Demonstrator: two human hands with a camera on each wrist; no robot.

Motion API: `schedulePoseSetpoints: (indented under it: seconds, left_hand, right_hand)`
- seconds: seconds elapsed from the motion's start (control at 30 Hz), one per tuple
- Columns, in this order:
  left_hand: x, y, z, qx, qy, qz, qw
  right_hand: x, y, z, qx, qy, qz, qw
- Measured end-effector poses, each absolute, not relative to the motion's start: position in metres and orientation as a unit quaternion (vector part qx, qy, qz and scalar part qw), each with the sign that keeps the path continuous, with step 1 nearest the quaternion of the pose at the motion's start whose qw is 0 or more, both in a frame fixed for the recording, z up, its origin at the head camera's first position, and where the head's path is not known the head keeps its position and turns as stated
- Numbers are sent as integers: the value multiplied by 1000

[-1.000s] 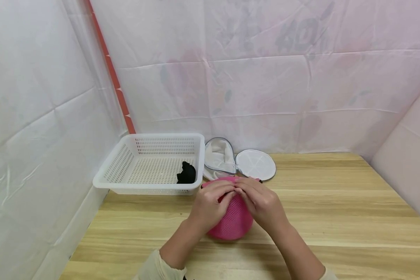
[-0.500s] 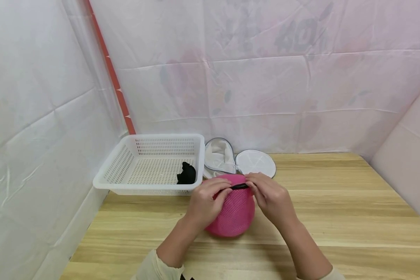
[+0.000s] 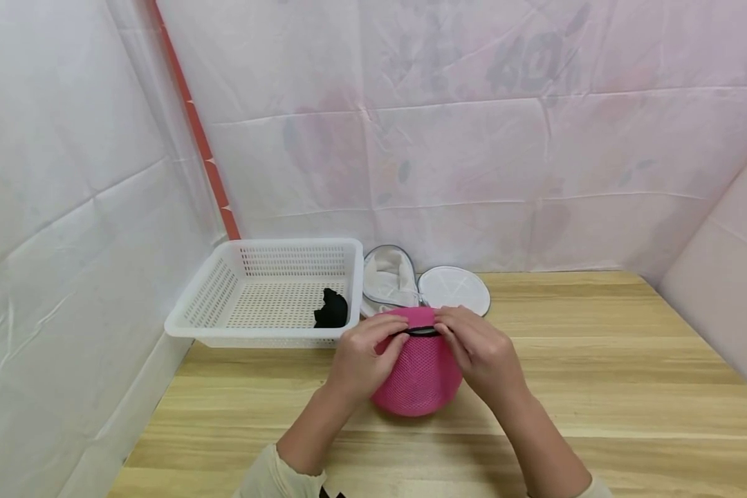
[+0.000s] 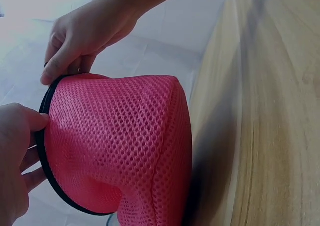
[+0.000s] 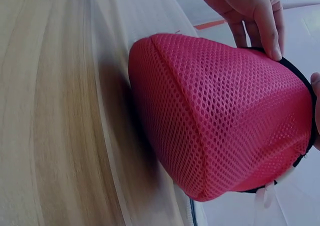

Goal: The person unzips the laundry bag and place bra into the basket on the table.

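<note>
A pink mesh laundry bag [image 3: 416, 379] with a black-edged opening [image 3: 422, 333] is held over the table in front of me. My left hand [image 3: 362, 360] pinches the left part of its rim between thumb and fingers. On the right part of the same rim, my right hand [image 3: 487, 351] pinches too, with a narrow slit of the opening showing between the hands. In the left wrist view the bag's body [image 4: 115, 121] hangs rounded and full-shaped, its lower side dented. What is inside cannot be seen.
A white perforated basket [image 3: 193, 311] stands at the back left, holding a black cloth-like item [image 3: 333, 309]. Behind the bag lie a white zippered mesh bag [image 3: 389, 277] and a round white mesh disc [image 3: 454, 290]. Sheeted walls [image 3: 448, 152] border the wooden table [image 3: 597, 387].
My hands were close together on the rim and have since spread apart. The black-edged opening between them has come into view and gapes slightly. The basket and white bags have stayed put.
</note>
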State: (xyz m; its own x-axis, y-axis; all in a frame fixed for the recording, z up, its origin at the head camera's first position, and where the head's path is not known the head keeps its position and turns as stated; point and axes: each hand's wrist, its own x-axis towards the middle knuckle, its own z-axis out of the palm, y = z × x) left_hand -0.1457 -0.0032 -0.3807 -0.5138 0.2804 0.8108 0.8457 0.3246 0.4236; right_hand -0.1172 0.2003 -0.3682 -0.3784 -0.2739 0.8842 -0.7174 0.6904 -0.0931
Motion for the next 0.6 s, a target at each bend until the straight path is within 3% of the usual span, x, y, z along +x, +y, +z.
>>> schedulePoseSetpoints:
  seconds: [0.6]
  left_hand:
    - [-144, 2, -384, -410, -733, -416, 348]
  right_hand:
    - [-116, 186, -371, 339, -786, 202, 476]
